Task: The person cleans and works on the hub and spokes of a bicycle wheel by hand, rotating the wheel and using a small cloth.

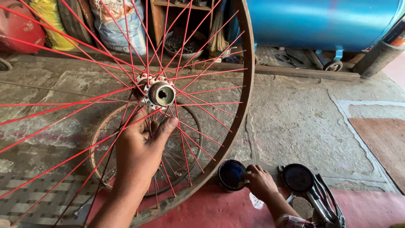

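Wheel (236, 118) stands up on the ground, right in front of the person, and it is big, with a brown rusty rim and many thin red spokes (202, 90). In the middle sits a shiny metal hub (159, 93). The left hand (141, 147) reaches in between the spokes from below, and its thumb points up at the hub. The hand looks half closed around some spokes there, but the spokes hide the fingers, so how tight it grips cannot be told. The wheel is likely light for its size, and stiff at the rim. The spokes are thin and could bend, so the rim or the hub looks like the best place to hold it. A smaller wheel (101, 139) lies flat on the ground behind the big one. The right hand (259, 181) is low down by a small round tin (231, 174), and its fingers are curled on the edge of the tin. The tin is open and dark blue inside; what is in it cannot be told. Beside that hand lies a dark round lid (298, 177), and next to it some metal tools (322, 202). All of these rest on a red mat (371, 209). Farther back there is a big blue tank (320, 21), a white sack (118, 23), and a bowl (181, 46) full of small dark bits.
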